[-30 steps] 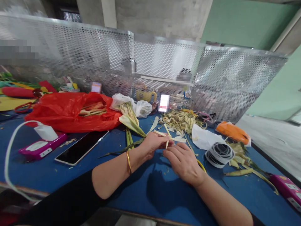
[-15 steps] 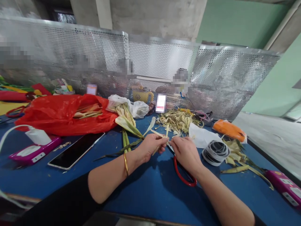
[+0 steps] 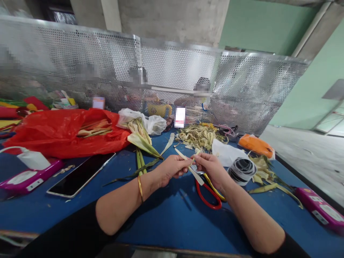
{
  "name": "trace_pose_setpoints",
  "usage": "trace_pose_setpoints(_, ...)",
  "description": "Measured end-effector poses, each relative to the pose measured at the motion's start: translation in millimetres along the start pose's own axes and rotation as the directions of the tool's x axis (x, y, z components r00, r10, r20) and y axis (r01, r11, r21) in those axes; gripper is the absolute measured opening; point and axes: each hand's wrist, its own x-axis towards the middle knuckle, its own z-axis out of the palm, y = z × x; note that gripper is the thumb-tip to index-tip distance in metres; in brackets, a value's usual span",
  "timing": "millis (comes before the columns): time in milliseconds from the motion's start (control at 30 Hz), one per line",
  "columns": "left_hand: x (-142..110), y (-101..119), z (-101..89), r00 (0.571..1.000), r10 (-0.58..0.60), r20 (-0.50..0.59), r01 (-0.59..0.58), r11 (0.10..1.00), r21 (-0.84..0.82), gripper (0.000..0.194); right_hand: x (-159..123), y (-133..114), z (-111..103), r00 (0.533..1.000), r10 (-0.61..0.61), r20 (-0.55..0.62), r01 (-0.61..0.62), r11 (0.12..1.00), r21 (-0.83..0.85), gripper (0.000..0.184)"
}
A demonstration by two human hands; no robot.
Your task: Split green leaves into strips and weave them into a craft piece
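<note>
My left hand and my right hand meet over the blue table, both pinched on pale leaf strips that cross between the fingers. A gold bangle circles my left wrist. Red-handled scissors lie on the table just under my right hand. A heap of cut leaf shreds sits just beyond the hands, and green leaf stalks lie to their left.
A red plastic bag of leaves, a smartphone and a pink device lie left. A roll of black-and-white tape, an orange packet and a pink phone lie right. A perforated metal screen stands behind.
My right hand has lifted off the scissors and moved up to pinch the leaf strips with the left hand. The scissors now lie uncovered on the table.
</note>
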Motion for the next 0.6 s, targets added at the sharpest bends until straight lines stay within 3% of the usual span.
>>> trace_pose_setpoints(167, -0.8, -3.4, 3.5, 0.999, 0.035, -0.013, -0.034, 0.998, 0.056, 0.043, -0.6, 6.3, 5.7, 0.996, -0.068, -0.064, 0.073, 0.994, 0.085, 0.035)
trace_pose_setpoints(433, -1.2, 0.5, 6.1, 0.997, 0.076, 0.021, -0.077, 0.995, 0.062, 0.033, 3.4, 10.5, 10.9, 0.949, -0.095, -0.3, 0.136, 0.983, 0.121, 0.034)
trace_pose_setpoints(600, -4.3, 2.3, 2.8, 0.996, 0.068, 0.055, -0.071, 0.996, 0.054, 0.037, 4.1, 8.1, 4.9, 0.958, -0.139, -0.25, 0.146, 0.989, 0.007, 0.034)
